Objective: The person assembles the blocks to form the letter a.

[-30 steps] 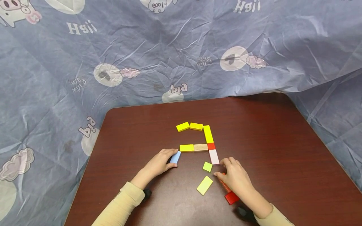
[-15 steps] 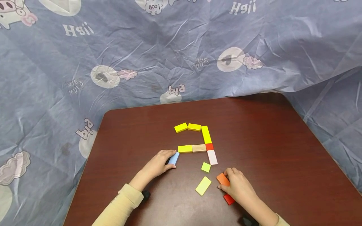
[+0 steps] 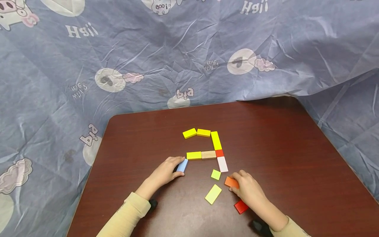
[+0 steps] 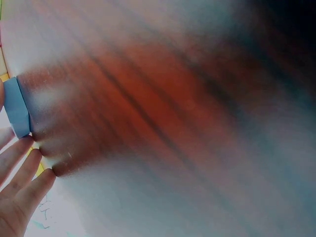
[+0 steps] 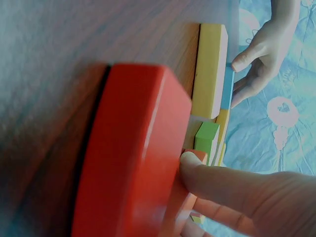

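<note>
My left hand [image 3: 164, 172] holds a light blue block [image 3: 182, 165] by its ends, thumb at the near end and fingertips at the far end. That block lies by the left end of a yellow block [image 3: 193, 155]. On the right, my right hand [image 3: 248, 189] pinches an orange block [image 3: 231, 182] between thumb and fingers, its right part hidden under the hand. A red block [image 3: 241, 207] lies just below that hand and looms large in the right wrist view. Left of the orange block are a small lime-green block [image 3: 215, 174] and a pale yellow block [image 3: 213, 194].
Yellow blocks, a plain wood block [image 3: 208, 154], a small red block [image 3: 219, 153] and a pale pink block [image 3: 222, 164] form an angular line on the brown table [image 3: 142, 138]. A printed blue-grey cloth [image 3: 165, 65] hangs behind the table.
My right hand has taken hold of the orange block, turned it and shifted it slightly away and to the left. My left hand keeps its place on the blue block.
</note>
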